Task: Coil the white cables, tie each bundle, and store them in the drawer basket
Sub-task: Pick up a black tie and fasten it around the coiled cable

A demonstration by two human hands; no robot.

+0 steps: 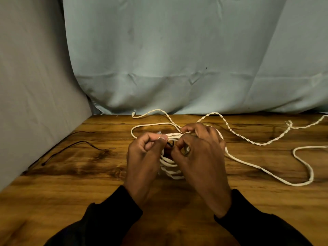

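The coiled bundle of soft white cable (pixel 171 167) sits on the brown wooden table (pixel 71 174), between both hands; the left hand (pixel 143 157) pinches a thin dark tie (pixel 170 145) at the top of the loops; the right hand (pixel 200 153) curls round the bundle and pinches it too; the cable looks light and floppy, so the loops may slip apart; best to hold it at the middle; the long loose white cable (pixel 248 162) trails off to the right; no drawer basket shows.

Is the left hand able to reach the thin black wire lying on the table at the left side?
Probably yes. The black wire lies on bare table with nothing between, but the left hand now pinches something at the coiled white cable and must release it first.
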